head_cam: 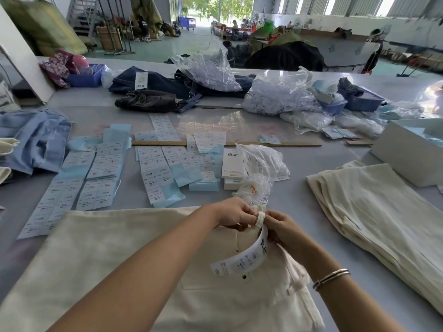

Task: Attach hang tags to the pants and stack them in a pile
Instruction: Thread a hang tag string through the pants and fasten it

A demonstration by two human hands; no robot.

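While seemingly pinched, hang tag point(242, 257) below hands point(233, 213).

Item: cream pants point(115, 271) before me, near end cut off by the bottom edge. Item: hang tag point(242, 258), small print too fine to read; its top hidden behind my fingers point(261, 218). Item: sticker sheets point(96, 178), text illegible. Item: stack of cream pants point(374, 212), near right, cut by the right edge. Item: far hall, blurred; figures indistinct.
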